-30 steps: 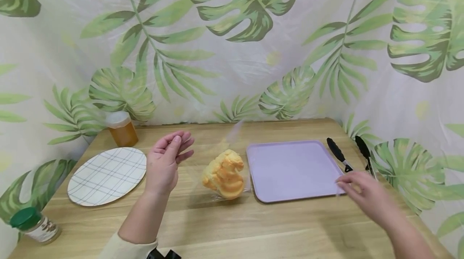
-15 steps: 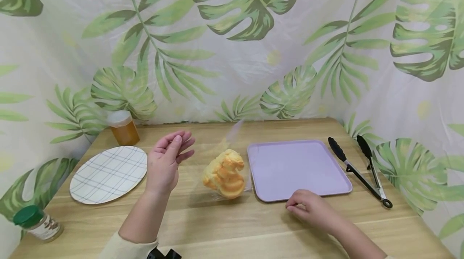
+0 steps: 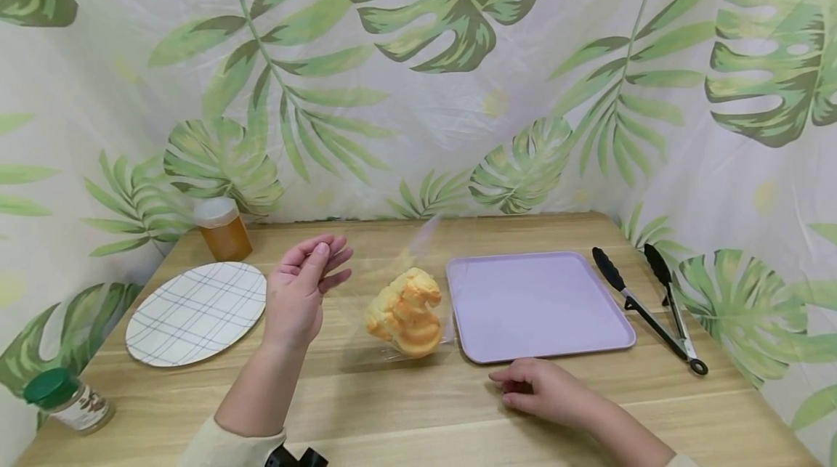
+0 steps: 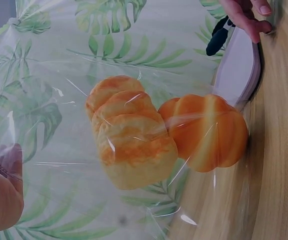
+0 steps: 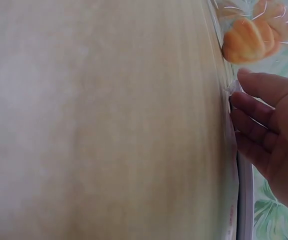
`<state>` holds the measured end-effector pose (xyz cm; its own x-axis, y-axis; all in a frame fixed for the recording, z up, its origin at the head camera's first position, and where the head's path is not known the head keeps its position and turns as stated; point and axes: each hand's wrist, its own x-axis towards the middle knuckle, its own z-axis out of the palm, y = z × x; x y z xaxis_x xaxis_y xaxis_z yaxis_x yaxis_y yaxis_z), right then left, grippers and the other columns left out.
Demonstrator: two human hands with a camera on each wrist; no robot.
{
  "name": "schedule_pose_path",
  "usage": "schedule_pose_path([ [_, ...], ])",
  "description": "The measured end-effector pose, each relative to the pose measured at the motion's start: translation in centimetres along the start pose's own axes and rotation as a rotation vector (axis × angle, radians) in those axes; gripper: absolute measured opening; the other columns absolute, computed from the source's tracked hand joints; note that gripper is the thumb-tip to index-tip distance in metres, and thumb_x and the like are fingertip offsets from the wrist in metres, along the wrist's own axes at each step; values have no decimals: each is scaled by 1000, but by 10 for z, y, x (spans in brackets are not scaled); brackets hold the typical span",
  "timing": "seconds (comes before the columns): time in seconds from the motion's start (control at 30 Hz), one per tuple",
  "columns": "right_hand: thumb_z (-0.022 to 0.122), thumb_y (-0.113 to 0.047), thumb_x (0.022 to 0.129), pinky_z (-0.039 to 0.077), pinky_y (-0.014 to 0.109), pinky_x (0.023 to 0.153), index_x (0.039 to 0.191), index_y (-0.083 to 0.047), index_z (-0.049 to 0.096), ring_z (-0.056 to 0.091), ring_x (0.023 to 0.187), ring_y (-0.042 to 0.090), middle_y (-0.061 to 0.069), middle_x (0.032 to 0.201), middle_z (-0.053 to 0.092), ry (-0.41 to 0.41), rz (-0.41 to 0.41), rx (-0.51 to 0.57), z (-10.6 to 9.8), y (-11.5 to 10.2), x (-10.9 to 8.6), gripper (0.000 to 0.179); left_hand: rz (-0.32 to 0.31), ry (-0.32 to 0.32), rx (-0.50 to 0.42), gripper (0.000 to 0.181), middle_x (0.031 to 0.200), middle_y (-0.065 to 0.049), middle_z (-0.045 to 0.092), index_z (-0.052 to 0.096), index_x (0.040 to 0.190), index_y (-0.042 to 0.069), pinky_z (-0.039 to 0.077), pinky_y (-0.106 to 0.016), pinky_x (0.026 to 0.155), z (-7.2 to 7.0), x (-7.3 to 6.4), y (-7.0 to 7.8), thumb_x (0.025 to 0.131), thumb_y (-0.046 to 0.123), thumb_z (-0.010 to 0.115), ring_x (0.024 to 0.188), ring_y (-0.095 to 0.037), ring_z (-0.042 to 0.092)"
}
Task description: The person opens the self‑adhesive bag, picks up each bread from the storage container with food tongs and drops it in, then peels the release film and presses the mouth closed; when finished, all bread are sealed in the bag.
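My left hand (image 3: 301, 289) is raised left of the bread and pinches a clear plastic bag (image 4: 49, 175) between thumb and fingers. Inside the bag are a pale, ridged bread loaf (image 4: 131, 137) and a rounder orange-brown bun (image 4: 209, 132); in the head view the bread (image 3: 408, 314) shows through the film, at the table's middle. My right hand (image 3: 546, 391) is low over the table, by the front edge of the purple tray (image 3: 536, 307), with its fingers loosely bent. A thin clear plastic strip with small red print (image 5: 231, 220) lies close to those fingers.
Black-tipped tongs (image 3: 654, 325) lie right of the tray. On the left are a white checked plate (image 3: 196, 314), a jar of amber contents (image 3: 225, 231) behind it, and a green-capped shaker (image 3: 68, 401) in front. A leaf-print cloth (image 3: 418, 89) hangs behind the table.
My right hand has moved left from beside the tongs to the tray's front edge, lowering toward the table, and its fingers have loosened. The left hand and bag have stayed put.
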<state>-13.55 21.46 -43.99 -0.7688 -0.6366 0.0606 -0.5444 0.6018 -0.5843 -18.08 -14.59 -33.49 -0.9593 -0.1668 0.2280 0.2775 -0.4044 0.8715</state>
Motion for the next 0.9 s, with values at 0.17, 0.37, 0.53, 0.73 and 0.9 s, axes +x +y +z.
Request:
schedule_pose_path([
  [0.17, 71, -25, 90, 55, 23, 78, 130, -7, 62, 58, 89, -3, -9, 96, 68, -25, 53, 47, 0, -2, 1, 45, 0, 4, 4, 17, 95, 8, 77, 70, 98, 19, 62, -25, 74, -1, 0, 1, 101, 13, 54, 90, -9, 74],
  [0.37, 70, -24, 90, 57, 28, 87, 127, -5, 63, 63, 93, 4, 1, 101, 71, 95, 84, 139, -7, -8, 8, 42, 2, 8, 4, 16, 96, 7, 77, 70, 99, 17, 62, -25, 74, -1, 0, 2, 101, 13, 54, 90, -9, 74],
  [0.53, 69, -19, 91, 56, 30, 89, 125, -2, 63, 65, 99, 19, 12, 113, 69, 291, 58, 126, -32, -20, 32, 39, 10, 1, 4, 14, 96, 7, 77, 68, 103, 12, 62, -26, 74, -3, -1, 2, 100, 12, 55, 90, -9, 74],
  [0.73, 66, -13, 93, 52, 46, 100, 135, 2, 53, 61, 113, 34, 19, 125, 63, 411, 72, 198, -65, -40, 78, 46, 15, -45, -10, 15, 97, 7, 77, 69, 102, 16, 62, -25, 76, -5, 1, 1, 100, 13, 55, 90, -8, 74],
  [0.9, 61, -10, 97, 53, 33, 100, 137, 4, 50, 58, 120, 35, 25, 131, 58, 409, 84, 436, -81, -55, 111, 44, 26, -88, -34, 16, 98, 6, 77, 70, 102, 17, 61, -24, 76, -5, 3, -2, 100, 13, 55, 90, -9, 74],
])
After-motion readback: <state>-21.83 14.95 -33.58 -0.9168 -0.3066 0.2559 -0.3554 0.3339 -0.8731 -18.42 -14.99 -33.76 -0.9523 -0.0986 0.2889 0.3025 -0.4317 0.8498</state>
